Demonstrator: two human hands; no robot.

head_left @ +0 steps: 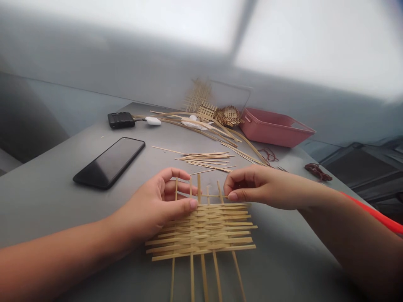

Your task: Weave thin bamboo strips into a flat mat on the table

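A partly woven mat (208,230) of pale flat strips, bamboo-like, lies in front of me, with several long uprights sticking out above and below the weave. My left hand (160,201) grips its upper left part, thumb on top and fingers behind the uprights. At the upper right, my right hand (248,186) pinches the end of a thin crosswise strip (214,196). That strip runs among the uprights just above the woven part, and its left end reaches the fingertips of my left hand. Just beyond the mat lies a loose pile of thin strips (208,159).
A black phone (110,161) lies left on the grey table (40,188), with a black box-like device (121,120) behind it. A pink basket (273,130) stands at the back right, near woven pieces (228,115) and long curved strips. Dark cord (317,171) lies at right.
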